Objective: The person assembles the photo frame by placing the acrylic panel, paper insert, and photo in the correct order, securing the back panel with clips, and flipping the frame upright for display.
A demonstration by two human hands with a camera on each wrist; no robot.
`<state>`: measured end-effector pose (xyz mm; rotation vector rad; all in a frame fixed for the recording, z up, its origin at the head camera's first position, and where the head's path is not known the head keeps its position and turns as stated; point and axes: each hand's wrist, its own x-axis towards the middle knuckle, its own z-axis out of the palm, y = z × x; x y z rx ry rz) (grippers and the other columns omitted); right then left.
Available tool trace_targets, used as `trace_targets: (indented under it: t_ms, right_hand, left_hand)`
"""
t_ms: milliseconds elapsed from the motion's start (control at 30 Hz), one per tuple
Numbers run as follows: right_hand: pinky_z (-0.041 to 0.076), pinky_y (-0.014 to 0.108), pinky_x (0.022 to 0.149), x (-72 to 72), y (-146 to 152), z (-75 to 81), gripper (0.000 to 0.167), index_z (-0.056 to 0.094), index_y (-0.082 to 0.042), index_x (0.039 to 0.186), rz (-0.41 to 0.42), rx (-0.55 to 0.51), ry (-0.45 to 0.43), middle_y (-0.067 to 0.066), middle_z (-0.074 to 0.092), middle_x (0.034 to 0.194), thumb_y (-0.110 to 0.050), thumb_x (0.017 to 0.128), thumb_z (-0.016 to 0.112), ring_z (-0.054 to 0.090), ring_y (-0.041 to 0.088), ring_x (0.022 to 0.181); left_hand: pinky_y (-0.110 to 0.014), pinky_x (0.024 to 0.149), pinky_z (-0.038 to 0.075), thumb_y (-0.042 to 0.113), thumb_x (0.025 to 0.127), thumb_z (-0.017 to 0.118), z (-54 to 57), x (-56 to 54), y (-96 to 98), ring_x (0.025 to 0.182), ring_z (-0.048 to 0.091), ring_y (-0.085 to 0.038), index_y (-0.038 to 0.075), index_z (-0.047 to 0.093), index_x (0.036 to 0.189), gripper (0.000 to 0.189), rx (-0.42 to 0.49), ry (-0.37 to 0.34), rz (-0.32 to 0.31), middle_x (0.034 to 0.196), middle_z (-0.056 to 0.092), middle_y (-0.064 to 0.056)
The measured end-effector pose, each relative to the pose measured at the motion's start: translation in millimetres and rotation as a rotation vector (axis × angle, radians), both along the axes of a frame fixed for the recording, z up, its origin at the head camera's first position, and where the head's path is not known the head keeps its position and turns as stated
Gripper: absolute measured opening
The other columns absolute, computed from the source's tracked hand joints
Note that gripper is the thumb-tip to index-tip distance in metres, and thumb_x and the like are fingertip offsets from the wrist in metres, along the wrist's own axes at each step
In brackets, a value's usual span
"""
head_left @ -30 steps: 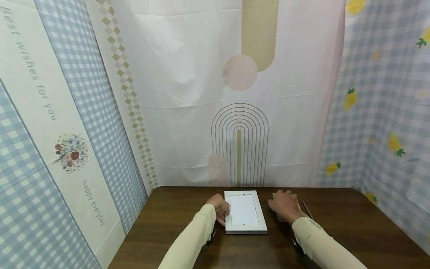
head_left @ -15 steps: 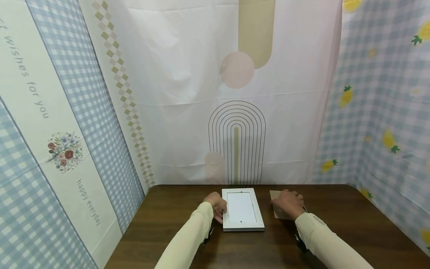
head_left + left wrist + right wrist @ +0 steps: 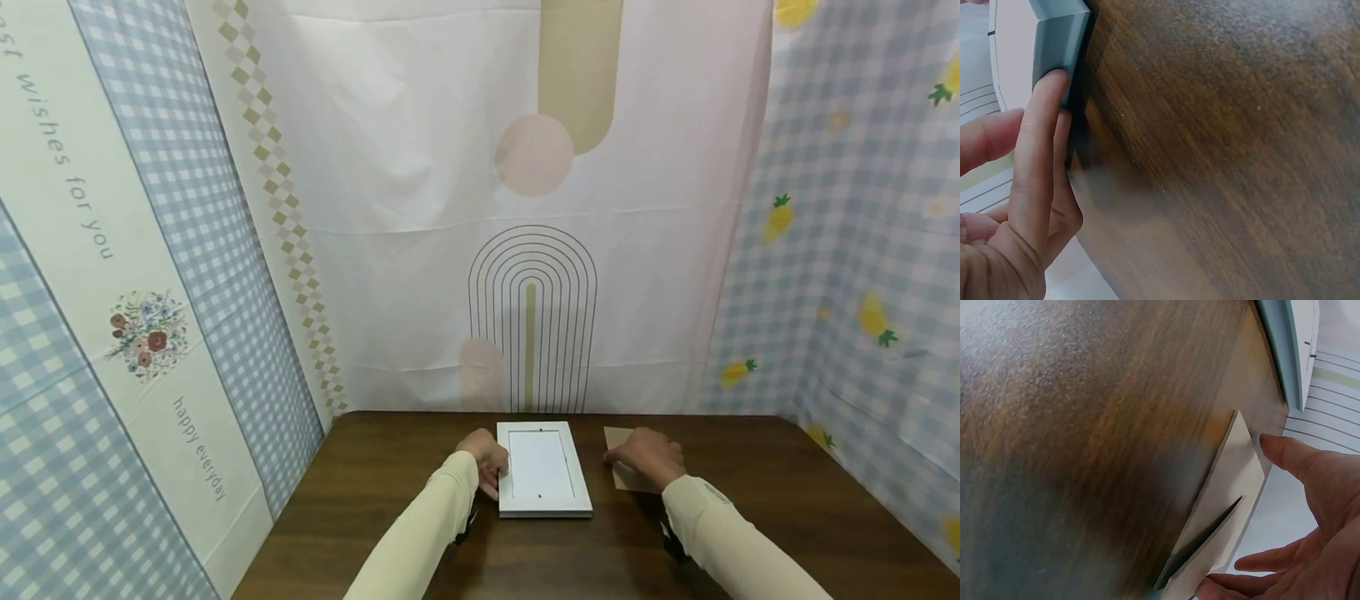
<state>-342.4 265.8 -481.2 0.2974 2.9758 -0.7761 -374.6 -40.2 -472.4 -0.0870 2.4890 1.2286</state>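
A white picture frame lies on the table, a white panel inside it and small dark tabs at the panel's ends. My left hand holds its left edge. In the left wrist view a fingertip presses the side wall, the thumb near the upper face. To the right, my right hand is over a tan board, partly covering it. The right wrist view shows a flap on the board, slightly raised; the fingers are at its edge, the spread thumb just past the board's edge.
The dark brown wooden table ends at a white printed cloth behind. Blue checked cloths hang on the left and right sides. Table surface lies between the frame and the tan board.
My right hand has shifted slightly right, and more of the tan board shows left of it. A thin brown strip beyond that hand is no longer visible. The left hand stays at the frame.
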Motion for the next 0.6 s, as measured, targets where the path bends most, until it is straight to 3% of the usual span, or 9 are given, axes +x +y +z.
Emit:
trace_targets:
  t_ms: [133, 333, 600]
  right_hand:
    - [0.056, 0.067, 0.096, -1.7, 2.0, -2.6, 0.045, 0.079, 0.003, 0.095, 0.004, -0.005, 0.02, 0.036, 0.073, 0.119, -0.041, 0.092, 0.088, 0.062, 0.06, 0.113]
    - [0.06, 0.064, 0.089, -5.7, 2.7, -5.4, 0.049, 0.079, 0.006, 0.101, -0.026, -0.016, 0.034, 0.042, 0.069, 0.124, -0.041, 0.088, 0.09, 0.058, 0.065, 0.115]
    - [0.058, 0.057, 0.087, -5.1, 6.0, -6.7, 0.045, 0.077, 0.001, 0.089, -0.025, -0.008, 0.047, 0.036, 0.072, 0.114, -0.042, 0.084, 0.091, 0.06, 0.057, 0.107]
  left_hand:
    - [-0.038, 0.058, 0.075, -0.009, 0.094, 0.074, 0.1, -0.2, -0.4, 0.07, 0.081, -0.037, -0.014, 0.071, 0.095, 0.006, -0.008, 0.004, -0.007, 0.083, 0.071, -0.027]
    - [-0.037, 0.058, 0.075, -0.009, 0.095, 0.072, 3.8, 4.1, -1.8, 0.069, 0.08, -0.036, -0.015, 0.07, 0.098, 0.007, -0.003, 0.012, -0.01, 0.084, 0.07, -0.027]
    - [-0.037, 0.063, 0.076, -0.008, 0.097, 0.073, 7.2, 9.3, -1.5, 0.075, 0.083, -0.039, -0.015, 0.071, 0.099, 0.008, 0.001, 0.008, -0.015, 0.086, 0.071, -0.026]
